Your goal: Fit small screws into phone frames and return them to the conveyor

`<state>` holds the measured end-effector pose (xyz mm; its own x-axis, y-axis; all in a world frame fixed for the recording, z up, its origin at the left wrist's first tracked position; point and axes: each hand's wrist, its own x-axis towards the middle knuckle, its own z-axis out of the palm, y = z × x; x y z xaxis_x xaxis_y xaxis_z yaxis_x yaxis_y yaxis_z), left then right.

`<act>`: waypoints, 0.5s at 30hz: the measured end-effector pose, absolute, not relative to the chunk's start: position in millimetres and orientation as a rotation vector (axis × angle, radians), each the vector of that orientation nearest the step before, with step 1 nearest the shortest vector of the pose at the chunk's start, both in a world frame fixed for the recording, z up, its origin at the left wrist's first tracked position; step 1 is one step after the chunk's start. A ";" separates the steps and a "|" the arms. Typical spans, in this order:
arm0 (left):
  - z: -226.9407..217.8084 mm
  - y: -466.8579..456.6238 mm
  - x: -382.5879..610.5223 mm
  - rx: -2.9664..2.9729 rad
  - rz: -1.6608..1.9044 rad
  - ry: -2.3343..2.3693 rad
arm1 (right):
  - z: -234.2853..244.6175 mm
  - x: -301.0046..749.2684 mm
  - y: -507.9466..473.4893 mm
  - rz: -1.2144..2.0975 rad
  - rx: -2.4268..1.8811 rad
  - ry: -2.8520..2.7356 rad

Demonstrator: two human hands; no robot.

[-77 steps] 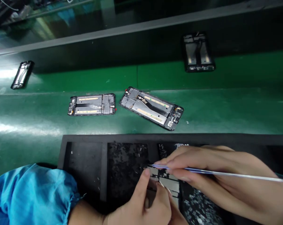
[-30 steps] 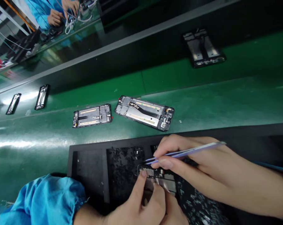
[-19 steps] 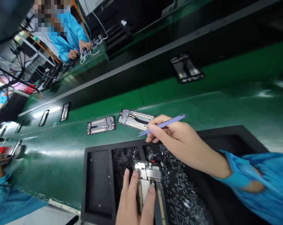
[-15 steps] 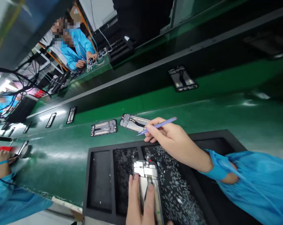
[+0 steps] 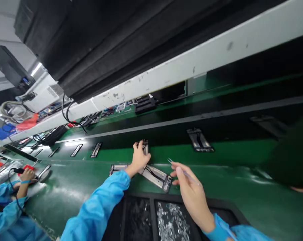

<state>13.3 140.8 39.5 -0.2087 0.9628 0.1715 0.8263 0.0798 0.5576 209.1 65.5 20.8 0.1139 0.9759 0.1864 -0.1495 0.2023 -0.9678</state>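
My left hand (image 5: 139, 156) reaches out to the far strip of green surface, its fingers closed over an opened phone body (image 5: 145, 147), mostly hidden by the hand. Below it, a second opened phone body (image 5: 155, 177) lies slanted, with a dark flex cable along its middle. Another phone body (image 5: 117, 168) lies to the left, partly covered by my sleeve. My right hand (image 5: 189, 184) pinches purple tweezers (image 5: 189, 176), tips pointing up and left over the green surface, touching nothing. Under my arms sits a black compartment tray (image 5: 153, 214) with many small clear pieces.
Farther along the strip lie more phone bodies, one to the right (image 5: 199, 140) and several to the left (image 5: 95, 149). A white shelf edge (image 5: 151, 80) crosses overhead. At the left, a co-worker's hand (image 5: 27, 174) works beside a red object.
My view has tilted up. My left hand has moved from the phone body over the tray to one on the far strip. My right hand still holds the tweezers, now with their tips raised.
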 end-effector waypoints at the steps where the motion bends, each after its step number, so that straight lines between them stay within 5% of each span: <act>1: 36.1 163.0 14.1 1.788 0.812 2.139 | 20.3 210.5 66.3 1.069 -0.996 -1.112; 8: 26.6 223.7 -15.6 1.658 0.783 2.315 | 4.7 217.9 77.8 1.167 -1.231 -1.127; 15: 78.3 153.3 -170.1 1.200 0.822 2.743 | -4.7 208.2 83.2 1.396 -1.390 -0.979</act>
<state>-170.1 153.3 78.3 -0.7008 0.6924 0.1717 0.6728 0.5614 0.4818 208.2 83.2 -4.7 0.0457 0.9597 -0.2774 -0.0666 -0.2741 -0.9594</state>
